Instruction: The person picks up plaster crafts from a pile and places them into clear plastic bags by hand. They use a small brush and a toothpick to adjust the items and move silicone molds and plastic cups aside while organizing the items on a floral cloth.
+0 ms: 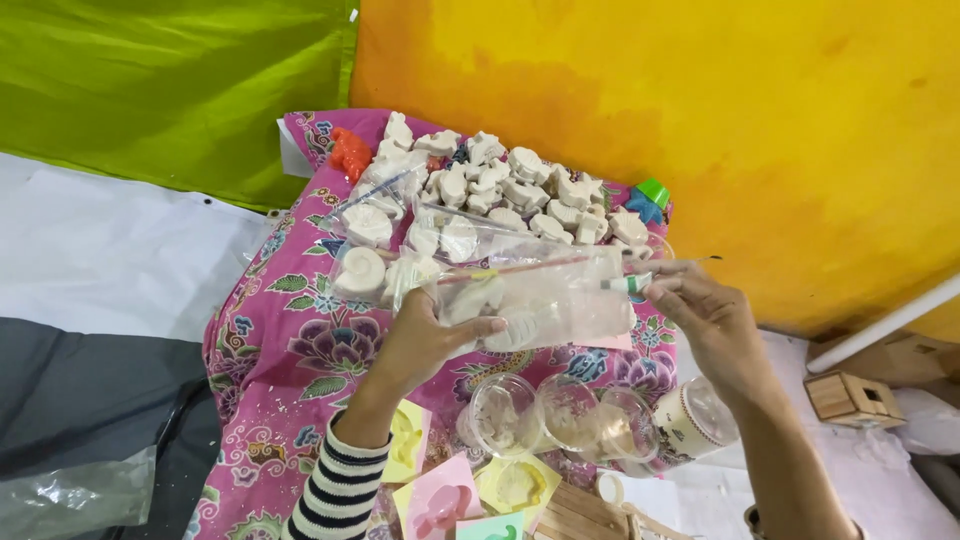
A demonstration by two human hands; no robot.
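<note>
Gripping a clear plastic bag (545, 295) of white plaster figures, left hand (425, 340) clamped on its side | right hand (705, 315) pinching the bag's end plus a small brush (640, 282) | held over pink floral cloth (300, 350) | risk imo: one-sided grip, figure slips out and chips

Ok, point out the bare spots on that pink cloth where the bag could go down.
Bare pink floral cloth lies left of the left hand, between the bagged white figures and the striped sleeve. The far end is crowded with the pile of white figures. Nearer, clear cups and coloured moulds fill the space. The right hand holds the bag above the cups.
</note>
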